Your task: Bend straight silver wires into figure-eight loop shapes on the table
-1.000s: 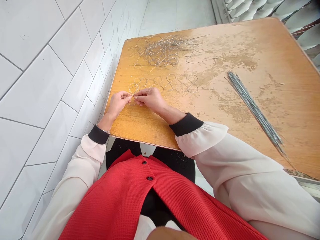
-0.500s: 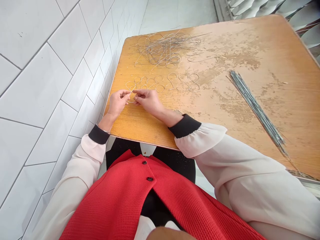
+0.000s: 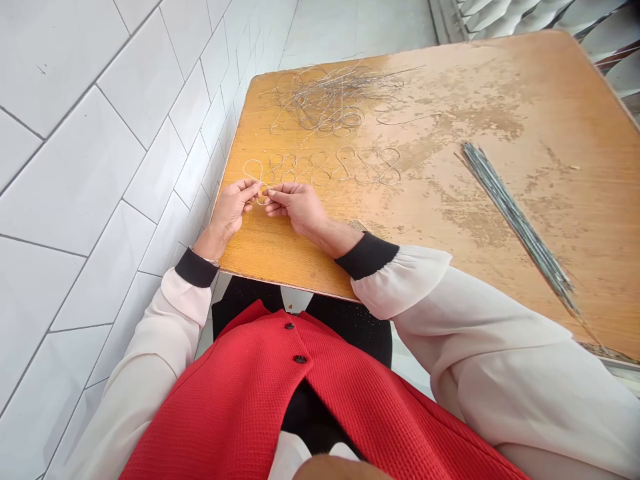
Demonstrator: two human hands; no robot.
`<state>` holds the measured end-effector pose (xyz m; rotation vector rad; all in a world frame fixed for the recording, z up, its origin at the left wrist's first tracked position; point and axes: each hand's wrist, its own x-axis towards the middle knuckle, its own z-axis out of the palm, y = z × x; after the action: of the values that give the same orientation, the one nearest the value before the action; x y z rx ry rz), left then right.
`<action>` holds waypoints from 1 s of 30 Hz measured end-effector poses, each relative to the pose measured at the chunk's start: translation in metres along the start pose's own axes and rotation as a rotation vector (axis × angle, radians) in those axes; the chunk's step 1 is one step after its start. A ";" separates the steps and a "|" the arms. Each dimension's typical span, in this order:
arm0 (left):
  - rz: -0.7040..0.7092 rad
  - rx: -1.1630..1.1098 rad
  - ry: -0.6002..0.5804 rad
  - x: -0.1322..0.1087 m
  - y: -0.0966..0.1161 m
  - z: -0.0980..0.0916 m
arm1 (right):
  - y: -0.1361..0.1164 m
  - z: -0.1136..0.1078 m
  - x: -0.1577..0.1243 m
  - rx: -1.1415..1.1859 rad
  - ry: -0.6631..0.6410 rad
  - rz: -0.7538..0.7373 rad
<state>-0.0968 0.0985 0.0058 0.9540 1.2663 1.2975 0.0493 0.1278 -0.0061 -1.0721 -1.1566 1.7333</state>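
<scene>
Between my hands is a thin bent wire [image 3: 253,161] with a round loop standing up beyond my fingertips. My left hand [image 3: 237,204] pinches it from the left, fingers closed. From the right, my right hand [image 3: 296,204] pinches the same wire, its fingertips almost touching those of my left hand. Just beyond my hands, a row of curved wire pieces [image 3: 389,166], several of them shaped like an S or an 8, lies on the wooden table [image 3: 300,250].
A tangled heap of wires [image 3: 335,97] lies at the table's far left. On the right rests a long bundle of straight grey wires [image 3: 517,223]. A white tiled wall [image 3: 150,160] runs close along my left side.
The wire between my hands has turned, and its loop now sticks out farther to the left. Both hands have shifted slightly, with the fingers in a changed pose.
</scene>
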 end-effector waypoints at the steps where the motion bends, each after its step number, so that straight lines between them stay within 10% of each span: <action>1: 0.001 -0.009 -0.015 0.000 0.000 -0.001 | 0.000 0.000 0.000 -0.007 0.003 -0.013; 30: 0.040 0.120 -0.001 0.004 -0.002 -0.008 | -0.005 -0.007 0.002 -0.116 0.006 -0.008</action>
<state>-0.1047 0.1011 0.0026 1.0694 1.3423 1.2627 0.0553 0.1330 -0.0035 -1.1392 -1.2688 1.6733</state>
